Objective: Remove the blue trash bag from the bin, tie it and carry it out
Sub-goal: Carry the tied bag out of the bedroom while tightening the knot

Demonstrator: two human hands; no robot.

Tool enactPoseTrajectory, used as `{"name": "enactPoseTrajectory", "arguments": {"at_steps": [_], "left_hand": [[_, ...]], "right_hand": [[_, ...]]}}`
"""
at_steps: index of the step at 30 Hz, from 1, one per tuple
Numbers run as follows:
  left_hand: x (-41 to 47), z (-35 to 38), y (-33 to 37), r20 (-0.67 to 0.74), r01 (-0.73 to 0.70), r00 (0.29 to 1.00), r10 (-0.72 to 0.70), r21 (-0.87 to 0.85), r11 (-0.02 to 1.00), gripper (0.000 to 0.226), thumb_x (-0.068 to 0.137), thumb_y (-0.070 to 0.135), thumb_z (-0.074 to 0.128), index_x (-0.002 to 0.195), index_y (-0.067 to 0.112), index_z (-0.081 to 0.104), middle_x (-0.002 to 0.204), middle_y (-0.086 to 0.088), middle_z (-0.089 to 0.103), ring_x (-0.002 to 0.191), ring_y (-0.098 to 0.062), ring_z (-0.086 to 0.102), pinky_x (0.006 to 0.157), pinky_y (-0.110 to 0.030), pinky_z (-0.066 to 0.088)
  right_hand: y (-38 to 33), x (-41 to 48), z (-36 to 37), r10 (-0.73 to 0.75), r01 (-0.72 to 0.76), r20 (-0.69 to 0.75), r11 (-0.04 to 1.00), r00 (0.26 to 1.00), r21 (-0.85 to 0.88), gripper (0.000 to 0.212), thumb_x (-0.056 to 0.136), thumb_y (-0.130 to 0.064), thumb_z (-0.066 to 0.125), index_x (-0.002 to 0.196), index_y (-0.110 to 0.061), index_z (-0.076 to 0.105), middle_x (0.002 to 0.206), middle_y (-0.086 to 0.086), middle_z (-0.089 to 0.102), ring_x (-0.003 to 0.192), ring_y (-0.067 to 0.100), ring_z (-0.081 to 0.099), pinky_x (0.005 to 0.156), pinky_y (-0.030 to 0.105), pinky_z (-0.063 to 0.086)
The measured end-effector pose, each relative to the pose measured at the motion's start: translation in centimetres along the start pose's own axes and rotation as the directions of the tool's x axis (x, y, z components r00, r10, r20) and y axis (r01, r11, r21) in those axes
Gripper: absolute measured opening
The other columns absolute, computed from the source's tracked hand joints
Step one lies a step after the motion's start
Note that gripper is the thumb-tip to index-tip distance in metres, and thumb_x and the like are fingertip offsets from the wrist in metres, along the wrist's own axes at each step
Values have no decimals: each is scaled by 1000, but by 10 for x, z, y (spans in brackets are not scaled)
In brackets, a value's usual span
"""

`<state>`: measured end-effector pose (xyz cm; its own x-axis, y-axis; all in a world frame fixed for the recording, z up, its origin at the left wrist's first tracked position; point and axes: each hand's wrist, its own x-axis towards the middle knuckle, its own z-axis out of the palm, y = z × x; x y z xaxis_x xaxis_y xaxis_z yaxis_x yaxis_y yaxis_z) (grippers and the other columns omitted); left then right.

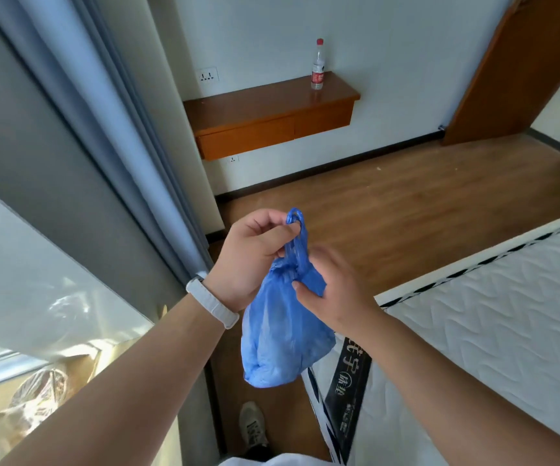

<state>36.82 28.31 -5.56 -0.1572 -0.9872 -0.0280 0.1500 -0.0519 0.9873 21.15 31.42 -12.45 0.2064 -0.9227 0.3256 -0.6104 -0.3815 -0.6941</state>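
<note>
A small blue trash bag (pixel 280 334) hangs in the air in front of me, its neck gathered into a knot with two handle loops above. My left hand (pixel 255 253) pinches the handle loops at the top, a white band on its wrist. My right hand (pixel 332 290) is blurred and touches the bag's shoulder just below the knot, thumb against the plastic. No bin is in view.
A white mattress (pixel 493 331) fills the right side. A wooden wall shelf (pixel 271 112) carries a plastic bottle (pixel 318 65). Grey curtains (pixel 87 122) hang at left, a wooden door (pixel 520 62) at far right. Wooden floor (pixel 389 210) lies ahead; my shoe (pixel 253 423) below.
</note>
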Motion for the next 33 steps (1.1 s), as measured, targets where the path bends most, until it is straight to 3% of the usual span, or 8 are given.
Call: {"name": "enactPoseTrajectory", "arguments": {"at_steps": [3,10,13,22,27,33], "left_hand": [[36,-35,6,33,11,999,-10,-29,1000,4,80,13,69,77,14,69,84,-24,58,78,-39,46,73,-48,38],[123,-100,35,114,2,994,2,-38,999,4,80,13,69,76,15,71,77,-15,62,77,-36,48,70,-42,43],[151,-114,43,129,-13,991,20,-54,998,4,80,12,69,77,15,71,77,-13,64,73,-33,51,66,-37,45],[239,-132,41,149,8,989,1,-60,998,5,82,10,69,80,13,71,83,-18,63,74,-34,52,71,-41,44],[301,-125,36,162,23,987,-16,-42,999,8,88,3,65,84,9,69,74,-9,65,60,-17,57,58,-28,48],[389,-112,40,176,56,983,-60,27,998,5,81,16,68,80,18,72,83,-12,67,75,-26,61,74,-40,52]], "right_hand": [[-7,44,22,33,-33,1,999,999,-11,32,83,-31,60,115,-27,56,113,-10,53,101,9,54,84,32,48],[-18,139,61,54,-58,-49,995,997,-79,38,85,-34,58,122,-31,50,123,-15,48,111,6,52,90,35,49],[-19,169,68,60,-67,-66,993,996,-100,39,85,-35,58,123,-31,50,123,-15,47,109,6,53,87,34,50],[13,239,77,86,-98,-107,989,991,-109,40,85,-28,62,123,-22,53,118,-6,52,105,11,55,89,29,46],[54,291,79,119,-129,-104,987,987,-97,33,85,-26,62,117,-21,55,113,-6,53,102,8,53,87,22,44],[103,370,69,151,-156,-90,987,984,-48,32,87,-26,58,118,-22,54,114,-7,54,102,6,52,85,18,43]]}}
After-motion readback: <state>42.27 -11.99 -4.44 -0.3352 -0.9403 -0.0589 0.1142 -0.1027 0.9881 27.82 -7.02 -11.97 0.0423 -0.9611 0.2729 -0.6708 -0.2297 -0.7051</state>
